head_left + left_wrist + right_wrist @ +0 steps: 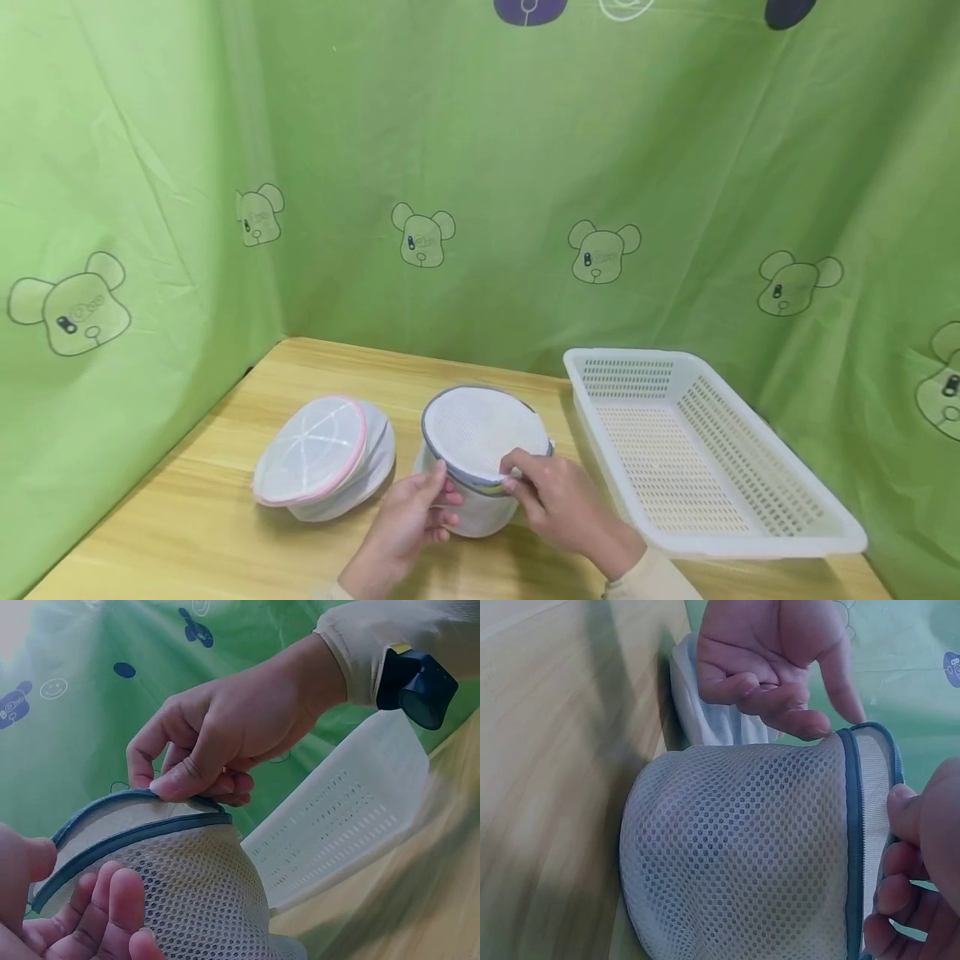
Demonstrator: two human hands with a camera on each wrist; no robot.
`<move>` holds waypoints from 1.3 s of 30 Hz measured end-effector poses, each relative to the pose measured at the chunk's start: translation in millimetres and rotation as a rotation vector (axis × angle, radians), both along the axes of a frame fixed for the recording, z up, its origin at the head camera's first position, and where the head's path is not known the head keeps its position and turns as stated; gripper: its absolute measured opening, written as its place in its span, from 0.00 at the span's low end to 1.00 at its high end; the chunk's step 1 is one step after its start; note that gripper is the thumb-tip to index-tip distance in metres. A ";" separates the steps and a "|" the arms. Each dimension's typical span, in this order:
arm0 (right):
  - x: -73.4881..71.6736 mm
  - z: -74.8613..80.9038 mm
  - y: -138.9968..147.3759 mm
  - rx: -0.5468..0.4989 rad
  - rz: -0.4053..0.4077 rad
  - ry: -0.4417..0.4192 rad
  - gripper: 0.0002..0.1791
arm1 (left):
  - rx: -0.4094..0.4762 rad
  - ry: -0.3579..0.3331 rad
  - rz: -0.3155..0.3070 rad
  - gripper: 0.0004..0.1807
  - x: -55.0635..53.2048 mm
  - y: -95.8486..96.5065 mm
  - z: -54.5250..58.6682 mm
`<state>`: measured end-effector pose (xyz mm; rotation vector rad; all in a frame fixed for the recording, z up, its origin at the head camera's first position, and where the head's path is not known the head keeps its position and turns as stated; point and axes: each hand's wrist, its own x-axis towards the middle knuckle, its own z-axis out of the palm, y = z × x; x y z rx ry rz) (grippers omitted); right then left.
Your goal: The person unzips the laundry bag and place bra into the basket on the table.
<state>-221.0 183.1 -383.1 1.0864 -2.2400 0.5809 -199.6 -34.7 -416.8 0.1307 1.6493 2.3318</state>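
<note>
A round white mesh laundry bag (486, 429) with blue-grey trim stands upright on the table. My left hand (408, 517) holds its rim at the near left, with the thumb at the trim and the fingers against the side. At the near right, my right hand (558, 500) pinches the trim of the lid between thumb and fingers. In the left wrist view a gap runs between the lid's trim and the zipper edge (142, 836). The right wrist view shows the bag's honeycomb mesh side (735, 840) and its zipper teeth.
On the left of the wooden table (322, 358) lies a flattened white mesh bag (311, 446) with pink trim, on top of another pale bag (381, 454). A white plastic basket (750, 546) stands at the right. Green printed cloth (487, 125) hangs behind and at both sides.
</note>
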 end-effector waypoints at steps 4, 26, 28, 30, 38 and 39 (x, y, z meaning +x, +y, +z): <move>-0.7 2.2 0.0 -0.017 0.011 -0.015 0.08 | 0.004 0.000 0.008 0.20 -0.6 2.2 -2.7; -8.5 21.0 0.0 -0.184 0.052 0.013 0.12 | 0.008 -0.009 0.040 0.11 5.4 4.4 -5.0; -10.1 23.4 1.7 -0.197 0.033 0.002 0.11 | 0.008 -0.007 0.040 0.12 5.6 4.5 -4.9; -11.6 25.5 3.8 -0.208 0.008 -0.007 0.11 | 0.006 -0.006 0.042 0.11 5.9 4.7 -5.0; -24.8 27.2 15.5 -0.275 -0.027 -0.030 0.03 | 0.006 -0.013 0.033 0.10 6.0 4.4 -5.0; -26.5 27.3 17.2 -0.283 -0.029 -0.030 0.03 | 0.009 -0.016 0.030 0.10 6.1 4.4 -5.0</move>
